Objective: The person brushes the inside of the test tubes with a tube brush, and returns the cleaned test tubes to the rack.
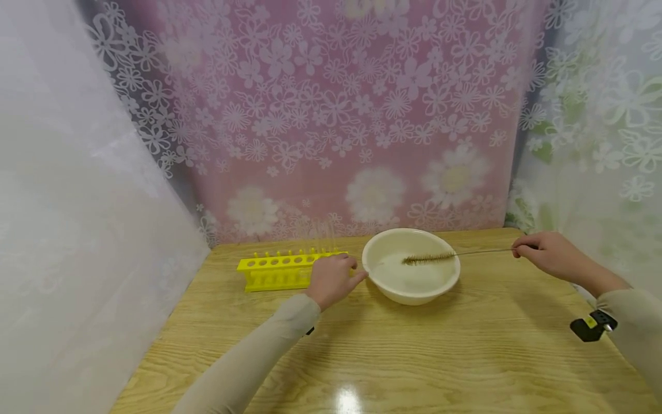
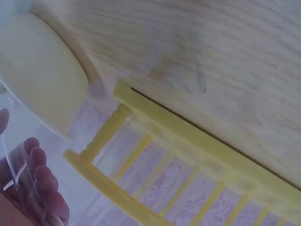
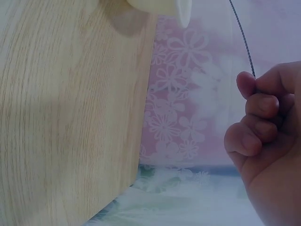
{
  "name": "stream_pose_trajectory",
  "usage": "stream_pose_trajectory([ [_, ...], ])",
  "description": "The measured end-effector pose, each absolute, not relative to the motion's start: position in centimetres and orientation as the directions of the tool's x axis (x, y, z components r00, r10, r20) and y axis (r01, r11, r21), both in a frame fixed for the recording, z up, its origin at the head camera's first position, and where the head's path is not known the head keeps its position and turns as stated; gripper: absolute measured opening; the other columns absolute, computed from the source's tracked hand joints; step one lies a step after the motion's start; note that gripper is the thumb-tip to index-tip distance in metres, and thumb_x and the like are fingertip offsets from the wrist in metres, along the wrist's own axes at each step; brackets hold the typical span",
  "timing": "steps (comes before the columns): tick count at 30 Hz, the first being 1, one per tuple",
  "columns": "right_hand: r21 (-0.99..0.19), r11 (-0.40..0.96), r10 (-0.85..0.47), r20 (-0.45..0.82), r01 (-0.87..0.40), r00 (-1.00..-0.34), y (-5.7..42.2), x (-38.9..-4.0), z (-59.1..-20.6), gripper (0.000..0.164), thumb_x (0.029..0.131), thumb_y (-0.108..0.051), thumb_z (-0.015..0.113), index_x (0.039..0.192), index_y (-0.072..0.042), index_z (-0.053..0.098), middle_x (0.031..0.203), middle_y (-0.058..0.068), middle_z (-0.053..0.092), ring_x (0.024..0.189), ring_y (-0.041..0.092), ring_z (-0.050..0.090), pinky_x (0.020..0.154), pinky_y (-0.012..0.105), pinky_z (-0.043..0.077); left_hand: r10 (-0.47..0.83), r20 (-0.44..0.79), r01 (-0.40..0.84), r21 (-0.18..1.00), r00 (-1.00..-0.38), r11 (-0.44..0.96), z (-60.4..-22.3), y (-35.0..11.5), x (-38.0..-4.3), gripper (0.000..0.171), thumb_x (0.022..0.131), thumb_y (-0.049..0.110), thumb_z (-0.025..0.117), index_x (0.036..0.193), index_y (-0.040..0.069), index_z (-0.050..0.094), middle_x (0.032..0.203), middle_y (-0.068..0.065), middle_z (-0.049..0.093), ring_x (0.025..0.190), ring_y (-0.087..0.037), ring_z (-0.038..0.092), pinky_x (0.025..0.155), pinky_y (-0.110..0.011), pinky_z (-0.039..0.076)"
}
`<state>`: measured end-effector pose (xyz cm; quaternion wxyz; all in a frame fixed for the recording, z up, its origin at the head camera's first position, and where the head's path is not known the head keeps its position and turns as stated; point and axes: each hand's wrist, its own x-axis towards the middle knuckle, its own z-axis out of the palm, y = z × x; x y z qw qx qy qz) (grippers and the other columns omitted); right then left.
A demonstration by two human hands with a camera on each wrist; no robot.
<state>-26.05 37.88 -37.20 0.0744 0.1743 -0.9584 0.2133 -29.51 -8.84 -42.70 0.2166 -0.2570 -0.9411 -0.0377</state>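
Observation:
My left hand point(image 1: 333, 280) grips a clear glass test tube point(image 2: 19, 172), its fingers curled round it in the left wrist view. In the head view the tube is faint, pointing toward the white basin point(image 1: 411, 296). With thumb and fingers, my right hand point(image 1: 553, 257) pinches the twisted wire handle of a test tube brush point(image 1: 429, 260). The brush's brown bristles hang over the basin, apart from the tube. Just behind the left hand stands a yellow test tube rack point(image 1: 279, 264), and several clear tubes point(image 1: 323, 231) rise from its right part.
Everything stands on a wood-grain table point(image 1: 414, 356). A pink flowered curtain point(image 1: 331, 115) hangs behind it, with pale sheets point(image 1: 77, 201) at the sides. The basin holds what looks like water; its depth I cannot tell.

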Motion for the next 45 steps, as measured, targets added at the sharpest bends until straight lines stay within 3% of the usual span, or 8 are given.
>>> stream_pose_trajectory([
  [9, -0.357, 0.852, -0.310, 0.246, -0.383, -0.918, 37.9, -25.6, -37.1, 0.027, 0.106, -0.009, 0.048, 0.113, 0.006, 0.070, 0.102, 0.016, 0.073, 0.065, -0.002, 0.051, 0.060, 0.027, 0.041, 0.546, 0.438, 0.519, -0.193, -0.714, 0.833, -42.2, -8.4, -29.8, 0.034, 0.092, 0.056, 0.067, 0.099, 0.025, 0.079, 0.088, 0.007, 0.071, 0.070, -0.009, 0.066, 0.060, -0.028, 0.053],
  [13, -0.360, 0.852, -0.308, 0.244, -0.381, -0.919, 37.8, -25.5, -37.1, 0.028, 0.106, -0.010, 0.048, 0.114, 0.007, 0.069, 0.103, 0.018, 0.073, 0.061, 0.001, 0.048, 0.059, 0.027, 0.038, 0.573, 0.448, 0.530, -0.233, -0.686, 0.816, -41.9, -8.2, -29.7, 0.027, 0.092, 0.047, 0.071, 0.105, 0.024, 0.078, 0.095, 0.005, 0.072, 0.082, -0.014, 0.069, 0.074, -0.035, 0.055],
  [16, -0.364, 0.853, -0.302, 0.244, -0.375, -0.922, 37.8, -25.4, -37.1, 0.028, 0.106, -0.010, 0.048, 0.115, 0.007, 0.069, 0.103, 0.017, 0.074, 0.066, -0.002, 0.053, 0.060, 0.028, 0.041, 0.593, 0.438, 0.522, -0.283, -0.676, 0.805, -41.7, -8.0, -29.6, 0.024, 0.092, 0.044, 0.073, 0.106, 0.026, 0.077, 0.100, 0.005, 0.071, 0.091, -0.015, 0.068, 0.081, -0.039, 0.054],
  [26, -0.367, 0.850, -0.292, 0.268, -0.378, -0.918, 37.7, -25.3, -37.3, 0.027, 0.105, -0.009, 0.050, 0.113, 0.006, 0.070, 0.101, 0.015, 0.074, 0.072, -0.004, 0.057, 0.059, 0.027, 0.044, 0.640, 0.425, 0.496, -0.407, -0.640, 0.767, -41.1, -7.5, -29.6, 0.019, 0.090, 0.039, 0.076, 0.105, 0.027, 0.077, 0.097, 0.005, 0.070, 0.087, -0.014, 0.064, 0.072, -0.032, 0.044],
  [31, -0.362, 0.852, -0.289, 0.277, -0.378, -0.916, 37.6, -25.3, -37.4, 0.027, 0.105, -0.010, 0.050, 0.113, 0.005, 0.071, 0.101, 0.014, 0.075, 0.075, -0.004, 0.058, 0.060, 0.027, 0.044, 0.656, 0.444, 0.490, -0.440, -0.610, 0.753, -40.9, -7.1, -29.8, 0.012, 0.096, 0.024, 0.067, 0.100, 0.027, 0.079, 0.092, 0.005, 0.069, 0.079, -0.015, 0.058, 0.070, -0.032, 0.038],
  [35, -0.358, 0.848, -0.293, 0.299, -0.391, -0.908, 37.6, -25.2, -37.5, 0.026, 0.104, -0.008, 0.050, 0.111, 0.005, 0.072, 0.099, 0.013, 0.074, 0.071, -0.006, 0.054, 0.058, 0.026, 0.041, 0.667, 0.451, 0.490, -0.456, -0.593, 0.743, -40.8, -6.8, -29.7, 0.020, 0.096, 0.014, 0.063, 0.096, 0.026, 0.079, 0.092, 0.004, 0.068, 0.079, -0.016, 0.056, 0.073, -0.034, 0.039],
  [45, -0.364, 0.845, -0.293, 0.298, -0.392, -0.908, 37.5, -25.1, -37.4, 0.025, 0.105, -0.008, 0.051, 0.112, 0.005, 0.071, 0.100, 0.013, 0.074, 0.072, -0.006, 0.055, 0.059, 0.027, 0.041, 0.691, 0.472, 0.482, -0.497, -0.547, 0.722, -41.0, -6.7, -29.6, 0.015, 0.096, 0.016, 0.066, 0.095, 0.024, 0.079, 0.102, 0.002, 0.068, 0.093, -0.019, 0.060, 0.086, -0.041, 0.045],
])
